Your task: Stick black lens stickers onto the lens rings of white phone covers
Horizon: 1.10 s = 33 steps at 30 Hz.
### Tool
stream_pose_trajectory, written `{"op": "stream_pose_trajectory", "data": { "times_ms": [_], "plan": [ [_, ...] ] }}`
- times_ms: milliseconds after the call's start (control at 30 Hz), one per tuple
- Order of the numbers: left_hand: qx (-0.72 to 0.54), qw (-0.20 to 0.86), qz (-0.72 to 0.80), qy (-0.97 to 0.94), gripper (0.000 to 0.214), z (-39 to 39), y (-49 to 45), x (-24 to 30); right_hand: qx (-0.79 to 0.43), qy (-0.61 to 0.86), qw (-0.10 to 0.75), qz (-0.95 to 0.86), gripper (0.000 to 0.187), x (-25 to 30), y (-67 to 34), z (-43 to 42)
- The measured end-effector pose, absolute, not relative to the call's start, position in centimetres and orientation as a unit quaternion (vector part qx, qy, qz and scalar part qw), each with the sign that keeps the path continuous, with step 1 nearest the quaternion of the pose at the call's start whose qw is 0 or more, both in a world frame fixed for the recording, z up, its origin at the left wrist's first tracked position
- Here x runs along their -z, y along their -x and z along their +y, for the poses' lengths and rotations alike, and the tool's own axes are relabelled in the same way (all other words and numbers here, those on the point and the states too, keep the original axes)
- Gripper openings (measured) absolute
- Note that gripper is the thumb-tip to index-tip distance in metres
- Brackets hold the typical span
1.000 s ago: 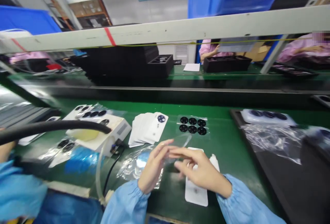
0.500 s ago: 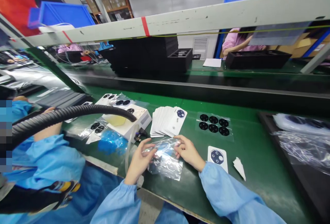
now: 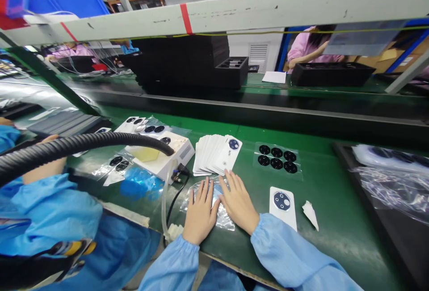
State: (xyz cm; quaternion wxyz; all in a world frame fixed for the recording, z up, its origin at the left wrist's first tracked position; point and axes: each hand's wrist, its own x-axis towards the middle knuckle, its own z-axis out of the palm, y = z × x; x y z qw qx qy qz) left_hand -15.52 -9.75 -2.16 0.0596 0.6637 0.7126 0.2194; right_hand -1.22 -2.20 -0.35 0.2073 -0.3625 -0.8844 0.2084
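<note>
Both my left hand (image 3: pixel 201 212) and my right hand (image 3: pixel 238 201) lie flat, fingers stretched out, on a clear plastic film (image 3: pixel 225 220) on the green bench. Much of the film is hidden beneath them. Just beyond my fingertips is a fanned stack of white cards (image 3: pixel 214 154), the top one with a dark round camera-like print. To the right, a single white card (image 3: pixel 283 206) bears the same dark disc. Behind it rests a clear sheet with several black discs (image 3: pixel 276 159).
A white box-shaped device (image 3: pixel 179 154) stands left of the stack, under a black corrugated hose (image 3: pixel 83 145). Crumpled blue film (image 3: pixel 140 183) lies near it. A torn white scrap (image 3: pixel 310 215) and a black tray (image 3: pixel 378 219) with plastic-wrapped items are on the right. A co-worker's blue sleeve (image 3: pixel 50 210) is at left.
My hands were holding the clear film raised by its edges, fingers curled. Now the film is down on the bench and both hands are spread flat over it. The view has shifted slightly.
</note>
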Motion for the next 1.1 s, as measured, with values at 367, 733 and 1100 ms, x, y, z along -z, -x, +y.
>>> {"op": "stream_pose_trajectory", "data": {
  "times_ms": [367, 733, 1100],
  "plan": [
    [-0.205, 0.053, 0.744, -0.634, 0.059, -8.8, 18.1, 2.3, -0.227, 0.416, 0.131, -0.871, 0.066, 0.0, 0.9, -1.7],
    [-0.263, 0.082, 0.716, -0.642, 0.049, -8.6, 19.5, 2.1, -0.242, 0.409, 0.101, -0.874, 0.034, -0.6, 3.2, -0.5],
    [-0.312, 0.084, 0.694, -0.643, 0.046, -9.4, 18.5, 2.7, -0.243, 0.411, 0.075, -0.875, 0.028, 0.3, 6.2, -2.8]
  ]
}}
